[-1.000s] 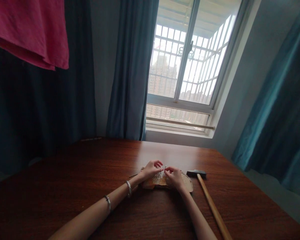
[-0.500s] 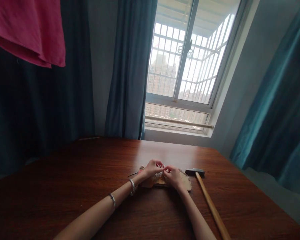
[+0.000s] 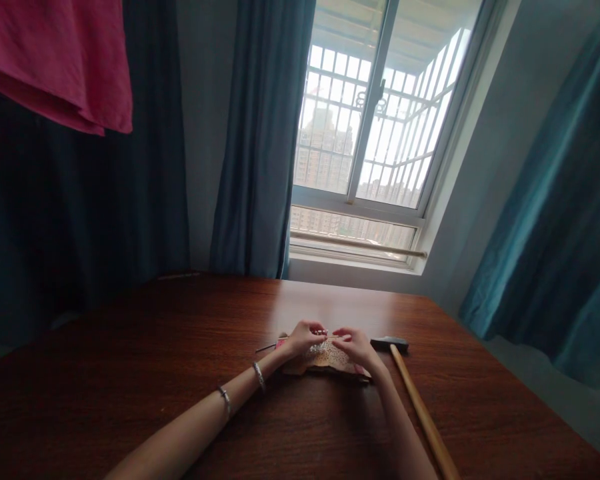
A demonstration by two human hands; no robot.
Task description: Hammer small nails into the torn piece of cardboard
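A tan, speckled flat piece (image 3: 336,357), perhaps leather or card, lies on the table under both hands, with reddish patches at its ends. My left hand (image 3: 306,339) is closed in a pinch at its far edge; what sits between those fingertips is too small to name. Just to the right, my right hand (image 3: 354,345) is also closed in a pinch, on what looks like a thin pale strand (image 3: 333,337) running between the two hands. A thin dark rod (image 3: 265,348) sticks out at the left of the piece. Two silvery bands circle my left forearm.
A hammer (image 3: 420,403) with a wooden handle lies right of my right hand, its dark head (image 3: 390,344) pointing away. The brown wooden table (image 3: 130,393) reaches towards a barred window (image 3: 365,133). Blue curtains (image 3: 260,133) and a pink cloth (image 3: 60,67) hang around it.
My right hand has moved slightly right, away from my left fingertips, opening a small gap. The piece's notched right end has become covered or turned. My left hand stays in place.
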